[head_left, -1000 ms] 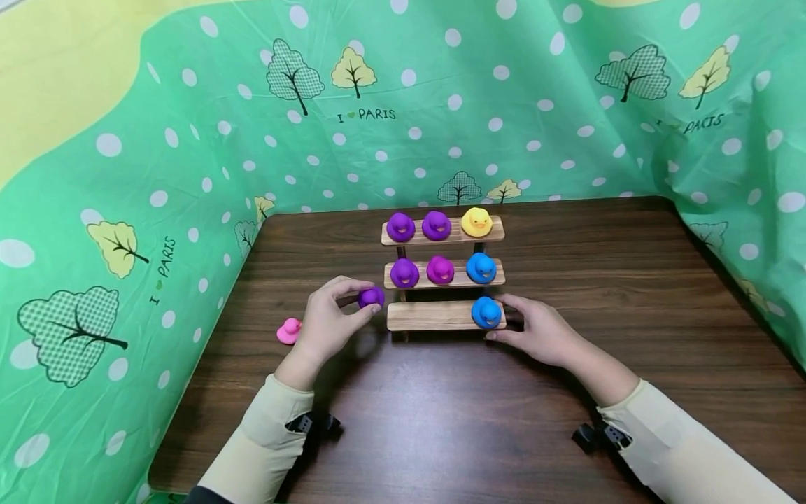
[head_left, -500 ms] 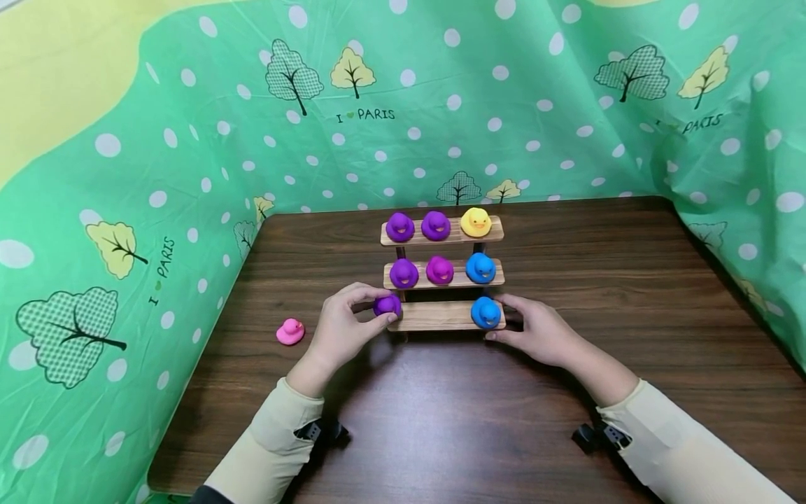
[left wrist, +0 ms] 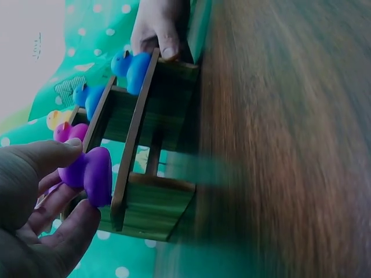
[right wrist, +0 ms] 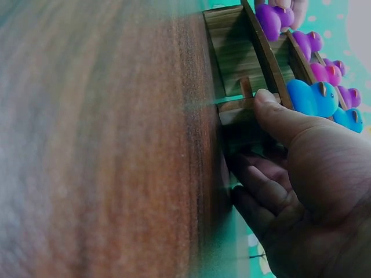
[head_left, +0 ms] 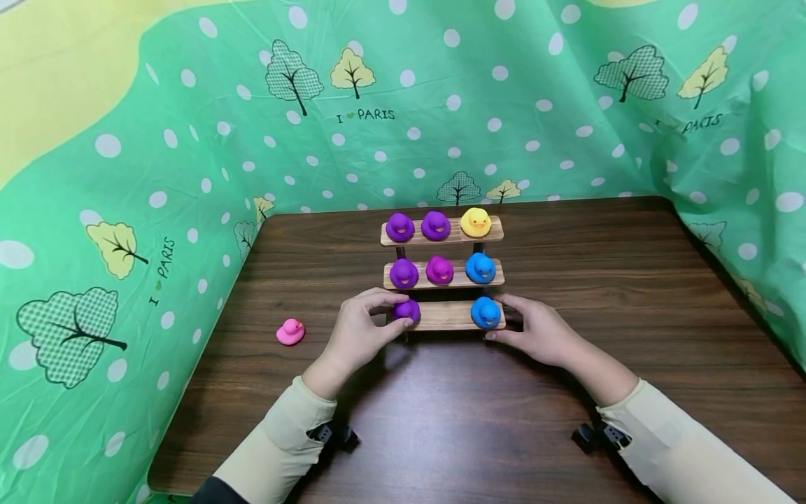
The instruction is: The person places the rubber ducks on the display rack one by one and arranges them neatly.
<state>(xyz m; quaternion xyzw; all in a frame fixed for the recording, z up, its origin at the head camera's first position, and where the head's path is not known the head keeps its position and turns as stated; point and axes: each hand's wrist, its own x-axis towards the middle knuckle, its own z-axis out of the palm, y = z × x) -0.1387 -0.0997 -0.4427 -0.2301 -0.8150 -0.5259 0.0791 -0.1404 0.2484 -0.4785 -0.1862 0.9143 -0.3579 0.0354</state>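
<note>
My left hand (head_left: 362,329) pinches a purple rubber duck (left wrist: 95,174) between thumb and fingers at the left end of the lowest step of a three-tier wooden stand (head_left: 443,316). Whether the duck's base touches the plank cannot be told. At the right end my right hand (head_left: 541,329) grips the stand, its thumb on the front edge in the right wrist view. Beside that hand a blue duck (head_left: 486,312) sits on the same step. The middle step bears a purple duck (head_left: 404,273), a magenta duck (head_left: 439,270) and another blue duck (head_left: 481,267).
On the top step are two purple ducks (head_left: 436,225) and a yellow duck (head_left: 476,222). A pink duck (head_left: 290,332) lies apart on the dark wooden table (head_left: 453,420), left of the left hand. Green dotted cloth (head_left: 403,133) hangs behind and at the sides.
The left hand has carried the purple duck rightward, from beside the stand to over the left end of the lowest step. The right hand has kept its place on the stand.
</note>
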